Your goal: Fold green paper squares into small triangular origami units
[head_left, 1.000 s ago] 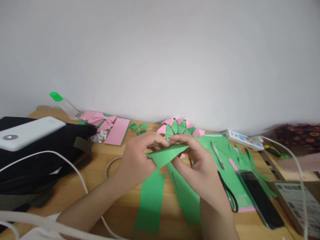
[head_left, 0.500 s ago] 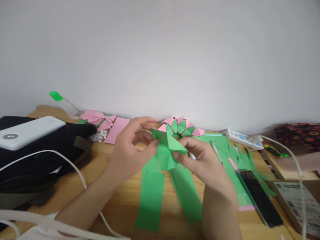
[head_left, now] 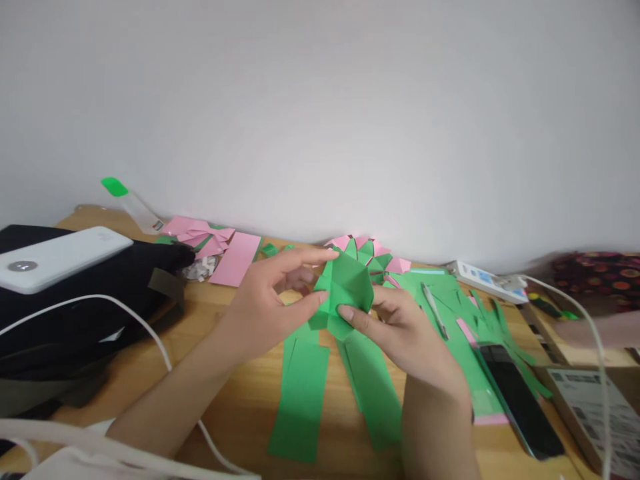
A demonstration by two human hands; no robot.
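Holding the folded green paper between the left hand and the right hand

The wooden table extends beneath the grip on all sides. The black bag lies well to the left of the grip. The green sheet lies to the right of the grip, partly behind the right wrist. The pink-and-green folded assembly sits just beyond the grip, partly covered by it. Two groups of green strips, left and right, lie on the near side of the grip.

The folded green paper is raised above the table, centred between the hands, with its creased panels opened at angles. Left grip: pinching the left side, thumb on the near panel, index fingertip at the top edge. Right grip: clamping the lower right, thumb flat on the front, fingers behind. The pen lies on the green sheet, right of the grip.
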